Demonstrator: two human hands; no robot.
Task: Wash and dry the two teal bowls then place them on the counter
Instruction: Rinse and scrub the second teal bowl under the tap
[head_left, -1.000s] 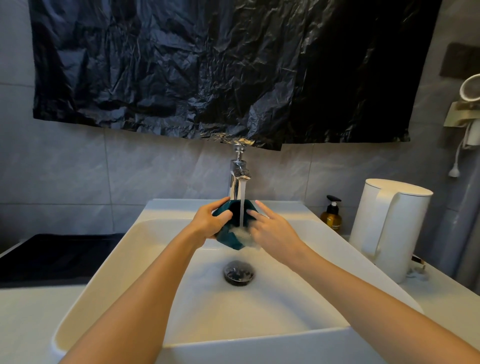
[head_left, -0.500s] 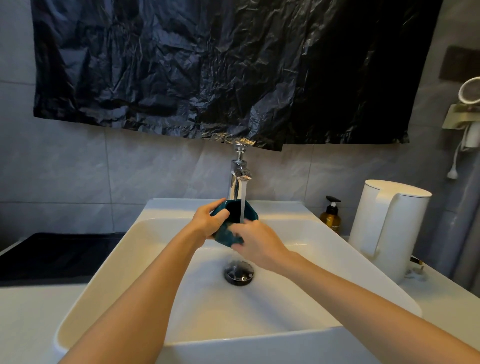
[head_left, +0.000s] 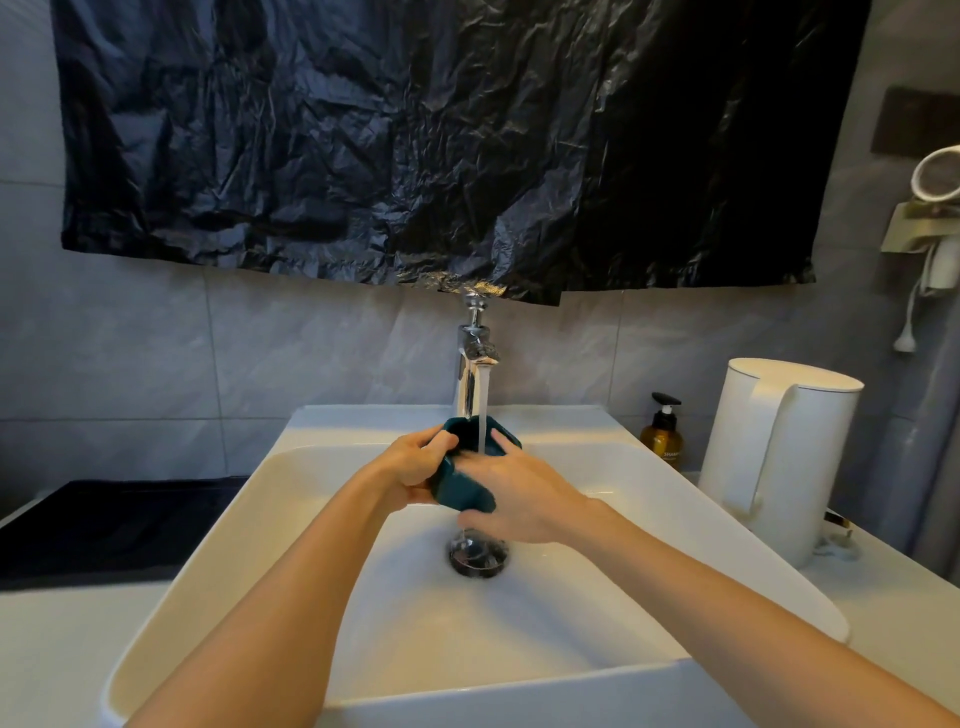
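Left fingers (head_left: 440, 448) and right fingers (head_left: 503, 442) curled round the bowl (head_left: 462, 492), tilted between them directly under the running tap (head_left: 470, 366), sink (head_left: 223, 561) below; wet glaze could slip from the grip, so it may drop and chip; second bowl not visible.

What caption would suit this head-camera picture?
Left hand and right hand hold a teal bowl under the running tap over the sink.

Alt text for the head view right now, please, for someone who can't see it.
The left hand and right hand hold a teal bowl under the running faucet, over a white sink. A white kettle and an amber pump bottle stand to its right.
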